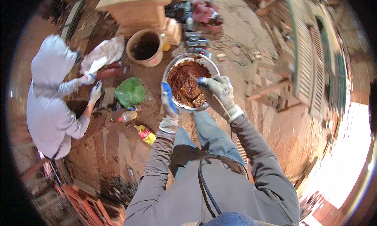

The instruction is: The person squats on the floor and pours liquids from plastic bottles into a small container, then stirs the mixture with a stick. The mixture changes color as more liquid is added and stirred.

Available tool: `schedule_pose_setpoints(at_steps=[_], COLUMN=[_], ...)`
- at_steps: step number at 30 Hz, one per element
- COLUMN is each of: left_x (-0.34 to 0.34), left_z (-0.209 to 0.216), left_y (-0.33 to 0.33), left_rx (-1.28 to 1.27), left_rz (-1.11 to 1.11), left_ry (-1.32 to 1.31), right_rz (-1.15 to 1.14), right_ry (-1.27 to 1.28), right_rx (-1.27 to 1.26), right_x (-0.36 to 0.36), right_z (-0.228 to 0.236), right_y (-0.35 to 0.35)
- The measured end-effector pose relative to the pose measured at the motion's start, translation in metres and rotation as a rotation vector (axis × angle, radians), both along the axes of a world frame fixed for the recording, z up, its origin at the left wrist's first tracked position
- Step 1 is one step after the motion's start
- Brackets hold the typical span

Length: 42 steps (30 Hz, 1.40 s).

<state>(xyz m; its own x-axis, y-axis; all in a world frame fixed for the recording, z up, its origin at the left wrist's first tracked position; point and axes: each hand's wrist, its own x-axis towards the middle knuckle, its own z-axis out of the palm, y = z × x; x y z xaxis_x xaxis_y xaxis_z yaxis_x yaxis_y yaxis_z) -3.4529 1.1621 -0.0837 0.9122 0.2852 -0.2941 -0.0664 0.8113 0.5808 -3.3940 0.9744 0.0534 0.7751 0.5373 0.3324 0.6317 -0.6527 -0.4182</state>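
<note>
A round, white-rimmed bucket [212,61] stands in front of me with a thick, glossy reddish-brown paste [181,80] inside. Its surface is swirled, and brown smears coat the inner wall. My left hand [169,104], in a grey-and-blue work glove, is closed on the bucket's left rim. In my right hand [220,88], gloved alike, I grip a thin wooden stick [222,107]. One end of the stick dips into the paste near the middle, while the other sticks out below my wrist.
To the left a person in a light hooded top [59,104] works with gloved hands. Between us lie a green plastic bag [130,92], a small bottle [128,116] and a yellow-red packet [145,134]. A large tan bucket [145,48] stands beyond; slatted shutters [304,65] lean at right.
</note>
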Motion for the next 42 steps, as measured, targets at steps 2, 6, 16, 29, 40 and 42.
schedule_pose_setpoints(at_steps=[2, 6, 16, 29, 40, 42], left_x=[-0.007, -0.045, -0.116, -0.221, -0.278, -0.257], left_z=[0.062, 0.129, 0.142, 0.153, 0.17, 0.139], left_y=[-0.027, -0.076, -0.246, -0.617, -0.838, -0.873], left_rx=[0.107, 0.046, 0.089, 0.205, 0.115, 0.146], left_rz=[-0.065, -0.422, -1.038, -1.658, -1.934, -1.876], left_ry=[-0.02, -0.156, -0.183, -0.227, -0.112, -0.106], right_rz=[-0.107, -0.213, -0.893, -1.522, -1.672, -1.626], right_ry=[-0.058, -0.001, 0.524, -0.25, -0.36, -0.16], right_rx=[-0.045, -0.167, 0.447, 0.075, -0.067, 0.544], right_x=[-0.046, -0.158, -0.315, -0.482, -0.527, -0.532], right_z=[0.023, 0.074, 0.058, 0.051, 0.062, 0.083], right_y=[-0.035, -0.102, -0.236, -0.491, -0.641, -0.657])
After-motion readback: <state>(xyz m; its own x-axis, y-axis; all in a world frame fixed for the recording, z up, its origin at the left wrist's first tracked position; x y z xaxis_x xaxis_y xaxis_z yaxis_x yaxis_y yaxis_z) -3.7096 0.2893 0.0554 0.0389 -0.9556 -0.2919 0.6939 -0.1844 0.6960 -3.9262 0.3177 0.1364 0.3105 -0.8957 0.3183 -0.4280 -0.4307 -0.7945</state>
